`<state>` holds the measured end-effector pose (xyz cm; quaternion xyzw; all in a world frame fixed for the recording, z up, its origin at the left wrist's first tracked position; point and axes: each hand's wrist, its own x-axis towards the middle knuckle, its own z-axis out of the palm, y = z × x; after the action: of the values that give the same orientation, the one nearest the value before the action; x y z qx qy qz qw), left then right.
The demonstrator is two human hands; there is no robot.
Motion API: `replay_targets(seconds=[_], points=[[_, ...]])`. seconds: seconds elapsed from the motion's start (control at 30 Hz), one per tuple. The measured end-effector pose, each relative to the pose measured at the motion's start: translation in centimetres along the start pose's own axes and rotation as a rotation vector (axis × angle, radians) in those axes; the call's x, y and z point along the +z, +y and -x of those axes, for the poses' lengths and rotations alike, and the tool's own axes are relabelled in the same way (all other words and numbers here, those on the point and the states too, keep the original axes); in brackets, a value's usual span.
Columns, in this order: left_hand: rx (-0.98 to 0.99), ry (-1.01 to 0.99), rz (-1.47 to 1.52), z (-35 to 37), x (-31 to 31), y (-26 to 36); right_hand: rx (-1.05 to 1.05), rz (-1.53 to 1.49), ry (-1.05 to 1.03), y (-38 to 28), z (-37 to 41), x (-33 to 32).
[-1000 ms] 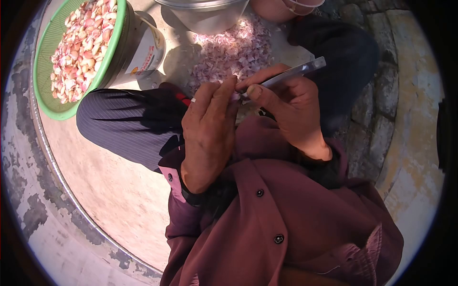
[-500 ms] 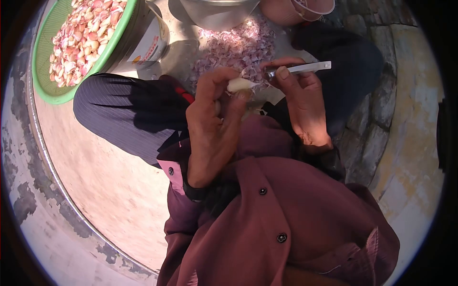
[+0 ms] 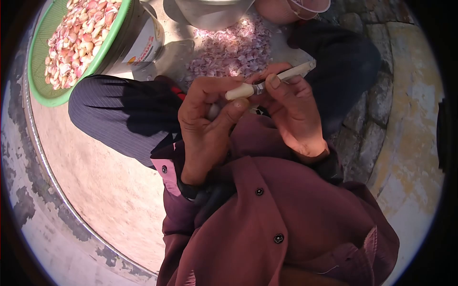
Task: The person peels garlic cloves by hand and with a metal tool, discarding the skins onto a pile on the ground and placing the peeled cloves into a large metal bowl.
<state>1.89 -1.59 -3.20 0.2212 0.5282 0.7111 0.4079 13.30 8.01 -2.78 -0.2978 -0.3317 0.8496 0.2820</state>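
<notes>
A pale peeled garlic clove (image 3: 238, 91) is pinched between the thumb and forefinger of my left hand (image 3: 202, 126). Another whitish piece (image 3: 213, 112) shows in the palm beneath those fingers, too covered to name. My right hand (image 3: 298, 114) is closed around a small knife (image 3: 296, 71) with a silvery handle pointing up and to the right. The knife's short working end touches or nearly touches the right end of the clove; the fingers partly hide it. Both hands are raised over my lap.
A pile of pinkish garlic skins (image 3: 231, 47) lies on the ground ahead. At upper left, a green basket (image 3: 36, 71) of garlic cloves rests by a white bucket (image 3: 148, 45). A metal basin (image 3: 214, 14) and a pink tub (image 3: 276, 10) stand at the top.
My right hand has brought the knife leftward to the clove, where before there was a gap. The clove's thin pointed tip, visible earlier, is now hidden at the knife.
</notes>
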Motion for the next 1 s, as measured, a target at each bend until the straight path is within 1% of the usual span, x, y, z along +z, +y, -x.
replay_targets(seconds=[0.07, 0.1, 0.17, 0.2, 0.27, 0.3, 0.37, 0.4, 0.47, 0.5, 0.57, 0.6, 0.67, 0.7, 0.77, 0.8, 0.87, 0.9, 0.93, 0.97, 1.0], points=[[-0.030, -0.091, 0.135, -0.1, -0.4, -0.5, 0.053, -0.059, -0.008, 0.4, 0.0, -0.1], [-0.030, -0.093, 0.135, -0.2, -0.4, -0.4, 0.052, -0.060, -0.007, 0.5, 0.0, -0.2], [-0.122, -0.160, 0.212, -0.1, -0.3, -0.1, -0.022, 0.080, 0.016, 0.7, 0.3, -0.5], [-0.125, -0.157, 0.210, -0.2, -0.2, 0.0, -0.018, 0.078, 0.017, 0.9, 0.2, -0.7], [-0.275, -0.139, 0.369, -0.8, 0.2, 0.2, -0.047, 0.025, 0.010, 1.0, -0.3, -1.1], [-0.273, -0.140, 0.368, -0.8, 0.2, 0.3, -0.049, 0.025, 0.009, 0.7, -0.3, -0.8], [-0.344, -0.055, 0.365, -0.8, 0.1, 0.4, -0.152, 0.122, 0.082, 0.3, -0.4, 0.2], [-0.348, -0.057, 0.363, -0.9, 0.3, 0.2, -0.153, 0.119, 0.086, 0.4, -0.5, 0.0], [-0.153, -0.041, 0.168, -0.8, 0.9, -0.6, -0.192, 0.175, 0.027, 0.7, -0.5, -0.5], [-0.156, -0.043, 0.170, -0.8, 1.0, -0.6, -0.192, 0.176, 0.031, 0.6, -0.5, -0.6], [-0.163, -0.025, 0.045, -0.7, 1.1, -0.3, -0.172, 0.192, -0.021, 0.6, -0.4, -0.7], [-0.164, -0.023, 0.042, -0.8, 0.9, -0.4, -0.171, 0.189, -0.022, 0.6, -0.5, -0.8], [-0.333, 0.018, 0.191, -0.8, 0.3, -0.8, -0.108, 0.182, -0.090, 0.6, -0.8, -1.3], [-0.334, 0.017, 0.191, -0.8, 0.4, -0.7, -0.109, 0.181, -0.089, 0.6, -0.9, -1.3], [-0.350, 0.045, 0.147, -0.8, 0.5, -0.5, -0.080, 0.157, -0.182, 0.5, -0.8, -1.2], [-0.351, 0.045, 0.146, -0.9, 0.5, -0.8, -0.079, 0.156, -0.181, 0.4, -0.8, -1.0], [-0.222, 0.133, 0.067, -1.4, 0.7, -1.9, -0.020, 0.106, -0.241, 0.3, -0.3, -0.2], [-0.214, 0.133, 0.064, -2.0, 0.4, -1.8, -0.005, 0.118, -0.321, 0.0, 0.2, 0.7], [-0.308, 0.135, 0.154, -2.5, -0.1, -1.7, 0.013, 0.129, -0.394, -0.4, 0.8, 1.5], [-0.409, 0.132, 0.243, -2.7, -0.5, -1.4, 0.130, 0.024, -0.394, -1.1, 1.0, 1.9], [-0.399, 0.154, 0.247, -2.9, -0.3, -0.6, 0.125, 0.022, -0.390, -1.3, 1.0, 1.3]])
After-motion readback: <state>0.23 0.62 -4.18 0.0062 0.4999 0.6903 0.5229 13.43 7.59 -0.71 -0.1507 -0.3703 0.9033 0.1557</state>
